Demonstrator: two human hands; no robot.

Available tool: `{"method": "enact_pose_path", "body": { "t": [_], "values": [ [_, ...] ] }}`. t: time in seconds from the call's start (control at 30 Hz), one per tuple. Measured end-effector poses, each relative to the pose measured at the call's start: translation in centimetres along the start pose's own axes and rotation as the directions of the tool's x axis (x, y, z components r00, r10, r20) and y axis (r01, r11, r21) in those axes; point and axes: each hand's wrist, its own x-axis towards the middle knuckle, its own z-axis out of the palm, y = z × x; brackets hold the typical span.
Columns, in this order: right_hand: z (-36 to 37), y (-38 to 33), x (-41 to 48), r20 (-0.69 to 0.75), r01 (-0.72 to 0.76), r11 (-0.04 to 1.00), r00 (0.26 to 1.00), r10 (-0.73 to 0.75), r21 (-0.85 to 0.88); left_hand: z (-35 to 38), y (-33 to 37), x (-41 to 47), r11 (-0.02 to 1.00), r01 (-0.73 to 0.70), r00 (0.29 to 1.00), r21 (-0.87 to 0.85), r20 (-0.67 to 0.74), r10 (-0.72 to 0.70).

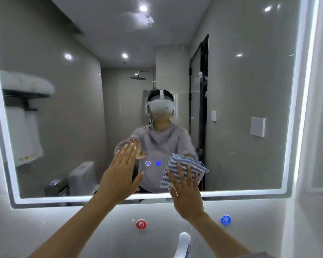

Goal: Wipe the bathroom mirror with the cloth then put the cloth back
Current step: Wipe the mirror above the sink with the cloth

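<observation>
The bathroom mirror (231,90) fills the wall ahead, framed by a lit white strip. My right hand (186,194) presses a blue-and-white striped cloth (177,162) flat against the glass near the mirror's lower middle. Fingers are spread over the cloth. My left hand (119,175) rests flat on the glass just left of it, fingers together, holding nothing. Two small glowing touch icons (153,163) sit on the mirror between the hands. Smudges show high on the glass near the top centre.
Below the mirror are a red round hot-water tag (141,224) and a blue cold-water tag (225,219) on the wall, with a chrome tap (184,244) at the bottom edge. A wall (317,164) closes the right side. The mirror reflects a person wearing a headset.
</observation>
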Motion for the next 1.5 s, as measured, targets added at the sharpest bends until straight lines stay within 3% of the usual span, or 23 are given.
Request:
{"method": "enact_pose_path", "body": {
  "t": [0.33, 0.43, 0.57, 0.73, 1.0, 1.1, 1.3, 1.5],
  "values": [
    [-0.1, 0.8, 0.8, -0.12, -0.091, 0.992, 0.988, 0.102, 0.09, 3.3, 1.8, 2.0, 0.995, 0.005, 1.0, -0.097, 0.03, -0.002],
    [-0.9, 3.6, 1.7, -0.152, -0.195, 0.979, 0.967, 0.202, 0.064, 3.7, 1.9, 1.9, 0.996, 0.0, 1.0, -0.092, 0.01, 0.001],
    [-2.5, 8.4, 2.0, -0.149, -0.212, 0.977, 0.966, 0.21, 0.002, 4.0, 1.6, 1.9, 0.997, 0.01, 1.0, -0.083, -0.013, -0.011],
    [-4.9, 12.7, 3.2, -0.178, -0.361, 0.931, 0.914, 0.364, 0.049, 3.6, 1.3, 2.0, 0.997, 0.013, 0.998, -0.076, -0.054, -0.017],
    [-4.5, 8.9, 4.7, -0.207, -0.484, 0.865, 0.84, 0.502, 0.134, 3.0, 0.5, 1.7, 0.998, 0.029, 0.998, -0.058, -0.06, -0.032],
    [-3.3, 6.4, 4.4, -0.225, -0.39, 0.915, 0.887, 0.403, 0.102, 3.1, 0.2, 1.5, 0.998, 0.041, 0.998, -0.046, -0.051, -0.044],
    [0.4, 0.6, 2.5, -0.15, -0.017, 0.999, 0.989, 0.01, -0.047, 3.3, 0.0, 1.8, 0.998, 0.061, 0.996, -0.03, -0.062, -0.063],
    [0.1, 0.6, 2.3, -0.132, 0.009, 0.998, 0.991, -0.017, -0.06, 2.6, 0.7, 4.3, 0.999, 0.035, 0.995, 0.027, -0.1, -0.032]
  ]
}}
